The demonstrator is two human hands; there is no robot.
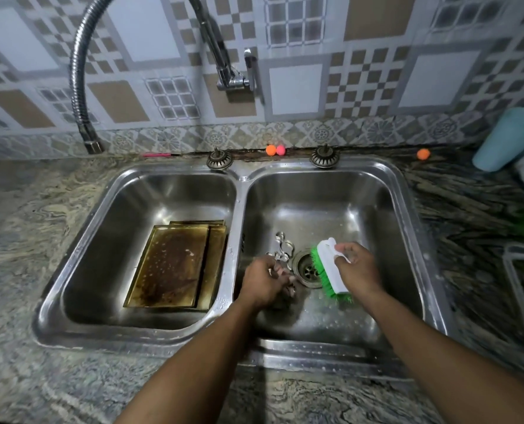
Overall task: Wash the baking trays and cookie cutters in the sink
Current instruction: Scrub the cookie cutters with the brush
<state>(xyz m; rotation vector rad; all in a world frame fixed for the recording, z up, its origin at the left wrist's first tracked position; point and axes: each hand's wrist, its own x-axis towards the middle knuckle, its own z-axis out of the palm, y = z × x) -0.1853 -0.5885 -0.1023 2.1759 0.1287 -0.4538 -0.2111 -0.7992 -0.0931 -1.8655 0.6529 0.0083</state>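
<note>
**Cutters Get a Scrub as Trays Wait in the Next Basin**

A person leans over a double-bowl stainless steel sink [239,191] set into a marbled grey stone table [19,224], with both bare forearms reaching into the right-hand basin. The left hand [263,281] has its fingers curled in around a silver metal cookie cutter [280,259], which is largely hidden by the grip and blurred. The right hand [357,269] is wrapped over the white plastic back of a green-bristled scrubbing brush [326,255], with the bristles tilted down toward the round steel drain [309,270]. More cutters [283,241] lie on the wet basin floor just behind the left hand, beside the drain.

In the left-hand basin, rectangular gold-rimmed baking trays [169,264] lie stacked flat against the dividing wall. The top tray is stained dark brown and dotted with droplets.

A chrome wall tap [236,78] with a ribbed flexible hose [77,71] arches over the patterned tile wall, and its nozzle hangs above the table to the left of the sink. Two small orange and pink balls [275,150] sit at the back edge between two bronze knobs, and a third orange ball [423,153] sits farther right, near a pale teal cylinder [505,139].
</note>
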